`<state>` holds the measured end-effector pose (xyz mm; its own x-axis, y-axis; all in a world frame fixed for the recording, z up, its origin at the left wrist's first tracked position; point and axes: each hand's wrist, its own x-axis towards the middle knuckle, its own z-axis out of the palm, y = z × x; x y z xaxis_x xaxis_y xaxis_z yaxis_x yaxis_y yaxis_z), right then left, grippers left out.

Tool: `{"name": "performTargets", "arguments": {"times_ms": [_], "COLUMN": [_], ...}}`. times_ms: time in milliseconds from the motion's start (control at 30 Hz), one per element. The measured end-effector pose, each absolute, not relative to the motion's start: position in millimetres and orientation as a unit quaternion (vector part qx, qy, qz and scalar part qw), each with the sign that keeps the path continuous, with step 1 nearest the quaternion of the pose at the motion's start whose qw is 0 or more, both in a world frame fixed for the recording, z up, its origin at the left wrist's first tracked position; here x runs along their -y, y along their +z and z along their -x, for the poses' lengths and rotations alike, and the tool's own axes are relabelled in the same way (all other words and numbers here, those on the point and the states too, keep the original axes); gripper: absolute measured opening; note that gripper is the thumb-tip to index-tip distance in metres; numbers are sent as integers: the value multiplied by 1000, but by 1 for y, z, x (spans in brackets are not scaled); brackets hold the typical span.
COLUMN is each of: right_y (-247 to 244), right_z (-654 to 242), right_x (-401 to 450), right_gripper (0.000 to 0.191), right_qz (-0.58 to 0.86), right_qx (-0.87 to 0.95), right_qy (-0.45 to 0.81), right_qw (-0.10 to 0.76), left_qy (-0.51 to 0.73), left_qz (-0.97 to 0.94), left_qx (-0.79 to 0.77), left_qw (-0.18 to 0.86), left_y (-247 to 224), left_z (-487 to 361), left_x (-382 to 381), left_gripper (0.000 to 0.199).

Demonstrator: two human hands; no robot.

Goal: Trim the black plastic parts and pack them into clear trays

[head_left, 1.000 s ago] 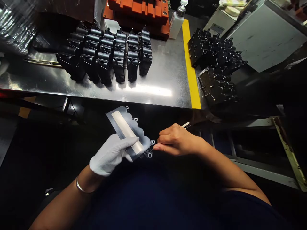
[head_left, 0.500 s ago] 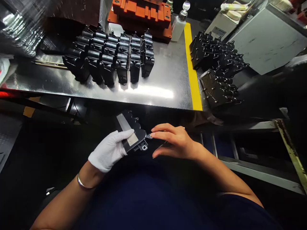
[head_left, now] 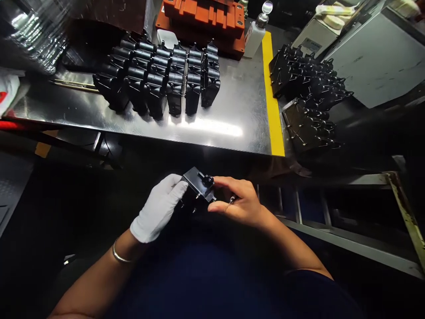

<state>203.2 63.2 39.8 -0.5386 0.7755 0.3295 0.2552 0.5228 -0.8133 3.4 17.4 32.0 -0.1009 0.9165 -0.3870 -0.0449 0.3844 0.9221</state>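
A black plastic part [head_left: 199,182] is held up in front of my body, below the bench edge, with a round knob-like feature and small metal pins showing. My left hand [head_left: 161,206], in a white glove, grips its left end between thumb and fingers. At the part's right end is my bare right hand [head_left: 241,199], its fingers above and its thumb below, closed round that end. A small metal item [head_left: 232,200] shows against the right palm. Several similar black parts [head_left: 157,82] stand in a row on the metal bench [head_left: 232,102].
An orange-red fixture [head_left: 206,20] and a white bottle [head_left: 254,37] stand at the back. Right of the yellow strip [head_left: 272,102] are more black parts [head_left: 305,79] and a grey box [head_left: 375,57]. Clear plastic bags [head_left: 36,40] lie left; a metal frame [head_left: 348,239] stands right.
The held part has been turned, so its flat metal strip no longer shows. My right hand has moved left and closed on its end. The whole view has shifted slightly.
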Motion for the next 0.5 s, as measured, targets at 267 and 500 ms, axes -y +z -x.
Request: {"name": "performTargets", "arguments": {"times_ms": [267,500], "right_y": [39,44], "right_z": [-211,-217], "right_x": [-60,-59], "right_gripper": [14,15], "right_qz": [325,294], "right_qx": [818,834], "right_qy": [387,411], "right_qw": [274,222], "left_qy": [315,287], "left_qz": [-416,-425], "left_qx": [-573,-560], "left_qw": [631,651], "left_y": [40,37], "left_z": [-4,-4], "left_x": [-17,-17], "left_gripper": [35,36]}}
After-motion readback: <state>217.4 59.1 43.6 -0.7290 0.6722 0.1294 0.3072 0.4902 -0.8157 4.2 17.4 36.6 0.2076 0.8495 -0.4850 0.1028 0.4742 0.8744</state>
